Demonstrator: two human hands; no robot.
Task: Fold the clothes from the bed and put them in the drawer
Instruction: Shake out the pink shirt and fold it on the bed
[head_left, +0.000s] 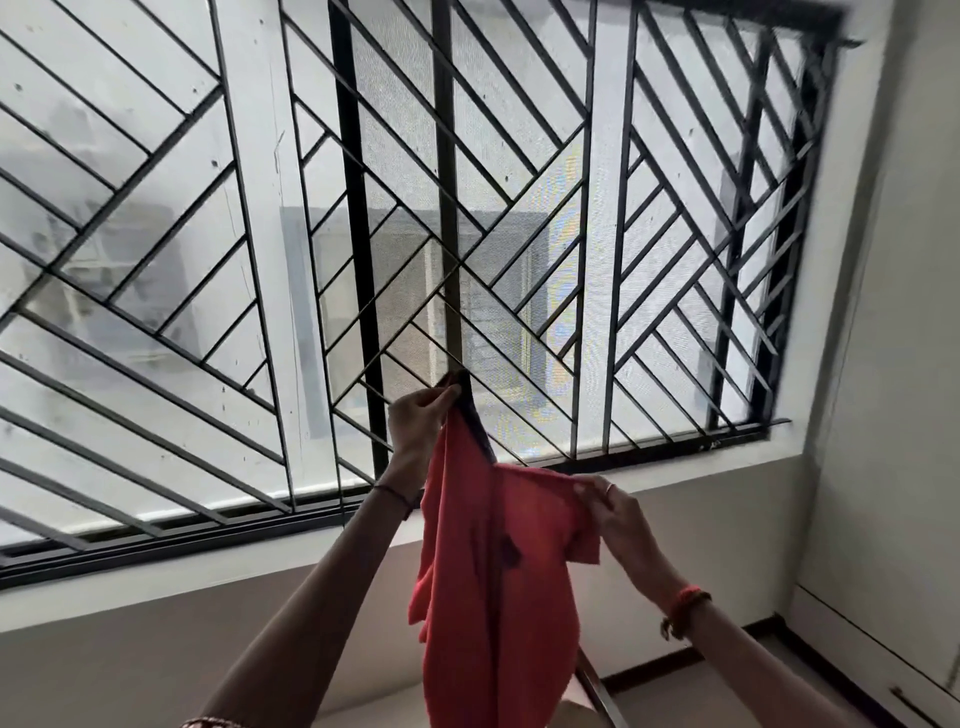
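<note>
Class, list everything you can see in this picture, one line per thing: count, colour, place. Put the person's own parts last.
Garment: one, coral red with a black edge, hanging mid-frame.
Window grille: one, black diagonal bars, across the upper frame.
Wall: one, beige-grey, below the window.
Cupboard front: one, white, right edge.
Wrist threads: two, dark on the left wrist, orange-red on the right.
Left hand: one, raised higher, gripping the garment's black edge.
Right hand: one, lower, pinching the red fabric.

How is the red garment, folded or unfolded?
Unfolded: the red garment hangs loose, pinched up top by left hand and right hand.
</note>
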